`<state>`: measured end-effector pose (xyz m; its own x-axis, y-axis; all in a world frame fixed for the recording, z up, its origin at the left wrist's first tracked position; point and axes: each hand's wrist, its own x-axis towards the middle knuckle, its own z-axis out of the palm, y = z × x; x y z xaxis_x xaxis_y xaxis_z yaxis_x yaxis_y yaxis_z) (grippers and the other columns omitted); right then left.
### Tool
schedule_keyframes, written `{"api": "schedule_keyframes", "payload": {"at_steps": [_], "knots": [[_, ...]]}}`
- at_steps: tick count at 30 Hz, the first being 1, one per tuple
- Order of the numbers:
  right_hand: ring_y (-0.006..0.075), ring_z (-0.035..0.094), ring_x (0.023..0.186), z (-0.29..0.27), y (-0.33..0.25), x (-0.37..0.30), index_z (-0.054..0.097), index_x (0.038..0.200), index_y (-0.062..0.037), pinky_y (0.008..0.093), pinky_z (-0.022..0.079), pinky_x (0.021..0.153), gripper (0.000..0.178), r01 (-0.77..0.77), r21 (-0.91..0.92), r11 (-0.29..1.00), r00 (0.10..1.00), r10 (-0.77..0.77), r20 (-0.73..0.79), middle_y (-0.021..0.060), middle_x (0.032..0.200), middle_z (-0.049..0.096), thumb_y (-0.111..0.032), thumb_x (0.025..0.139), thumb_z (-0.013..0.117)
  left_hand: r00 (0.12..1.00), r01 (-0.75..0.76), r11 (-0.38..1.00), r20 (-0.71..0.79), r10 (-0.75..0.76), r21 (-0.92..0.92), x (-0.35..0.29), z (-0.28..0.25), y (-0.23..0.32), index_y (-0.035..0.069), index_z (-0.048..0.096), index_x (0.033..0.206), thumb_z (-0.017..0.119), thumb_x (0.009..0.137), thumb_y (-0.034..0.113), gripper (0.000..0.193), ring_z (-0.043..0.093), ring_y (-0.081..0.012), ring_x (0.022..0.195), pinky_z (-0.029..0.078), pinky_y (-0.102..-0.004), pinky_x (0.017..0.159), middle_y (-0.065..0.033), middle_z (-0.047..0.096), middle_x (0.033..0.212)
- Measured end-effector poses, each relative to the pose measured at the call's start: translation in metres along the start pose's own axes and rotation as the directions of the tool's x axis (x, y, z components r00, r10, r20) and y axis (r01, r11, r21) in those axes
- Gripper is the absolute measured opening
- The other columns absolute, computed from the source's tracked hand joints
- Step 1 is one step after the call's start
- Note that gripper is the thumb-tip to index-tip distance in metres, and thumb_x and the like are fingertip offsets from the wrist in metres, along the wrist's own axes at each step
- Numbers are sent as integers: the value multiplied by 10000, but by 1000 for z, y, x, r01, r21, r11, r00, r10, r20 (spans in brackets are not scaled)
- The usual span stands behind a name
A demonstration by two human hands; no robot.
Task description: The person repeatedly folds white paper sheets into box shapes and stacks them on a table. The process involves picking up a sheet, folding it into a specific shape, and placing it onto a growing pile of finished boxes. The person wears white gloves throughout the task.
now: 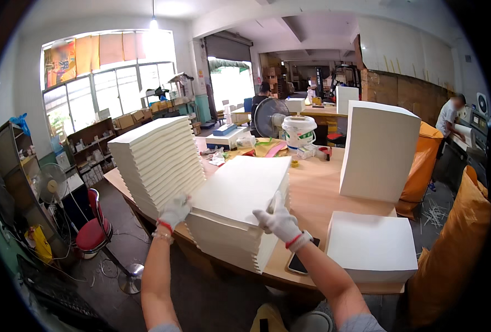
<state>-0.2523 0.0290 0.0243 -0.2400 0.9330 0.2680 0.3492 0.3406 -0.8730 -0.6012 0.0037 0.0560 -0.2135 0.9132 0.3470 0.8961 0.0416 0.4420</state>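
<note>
In front of me stands a stack of white paper (240,191) in layered bundles, their edges jutting in steps at the near right corner. My left hand (174,214), in a white glove with a red cuff, is at the stack's near left corner; its fingers are blurred. Gloved the same way, my right hand (278,220) is by the right edge of the top, thumb and fingers apart. A taller stepped paper stack (157,160) rises just left. Under my right wrist a dark phone (302,260) lies on the wooden table (312,210).
A tall paper block (375,152) and a low paper stack (371,243) stand at the right. Farther back are a white bucket (299,131) and a fan (270,117). Orange sacks (453,249) line the right side; a red chair (93,235) stands left. Other people work farther off.
</note>
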Motion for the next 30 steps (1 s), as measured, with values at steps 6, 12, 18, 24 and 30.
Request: {"api": "schedule_keyframes", "payload": {"at_steps": [6, 12, 18, 24, 30], "knots": [[436, 683, 960, 4, -21, -36, 572, 1288, -12, 467, 565, 820, 718, 353, -452, 819, 934, -340, 114, 292, 1177, 610, -604, 903, 703, 994, -55, 946, 69, 81, -319, 0, 15, -77, 23, 652, 1353, 697, 967, 162, 413, 702, -155, 1028, 562, -313, 871, -77, 738, 1093], [416, 673, 866, 13, -17, -39, 591, 1271, -29, 464, 557, 762, 668, 334, -461, 822, 940, -326, 99, 264, 1057, 602, -571, 900, 716, 991, 132, 711, 73, -114, -691, -2, 21, -75, -61, 691, 1184, 614, 946, -33, 252, 744, -204, 938, 613, -288, 846, -128, 733, 1062], [419, 666, 819, 18, -22, -44, 622, 1211, -34, 463, 556, 728, 559, 344, -472, 812, 927, -372, 36, 266, 1042, 602, -481, 896, 738, 996, 90, 672, 81, -44, -735, 6, 20, -91, -78, 693, 1088, 614, 924, -26, 188, 756, -221, 918, 612, -295, 826, -121, 744, 969], [434, 659, 850, 22, -26, -47, 629, 1198, -19, 480, 546, 745, 554, 310, -470, 826, 937, -349, 4, 263, 1004, 605, -425, 853, 781, 989, 22, 897, 141, 45, -442, 24, 8, -96, -62, 690, 1056, 674, 871, 0, 196, 759, -217, 901, 584, -289, 791, -126, 752, 927], [440, 649, 841, 27, -24, -49, 637, 1174, -37, 488, 547, 752, 503, 289, -489, 823, 939, -342, -20, 264, 1022, 606, -413, 866, 764, 986, 104, 738, 165, 10, -666, 22, 13, -100, -52, 689, 1061, 701, 854, -19, 209, 754, -216, 884, 581, -277, 777, -112, 752, 921]]}}
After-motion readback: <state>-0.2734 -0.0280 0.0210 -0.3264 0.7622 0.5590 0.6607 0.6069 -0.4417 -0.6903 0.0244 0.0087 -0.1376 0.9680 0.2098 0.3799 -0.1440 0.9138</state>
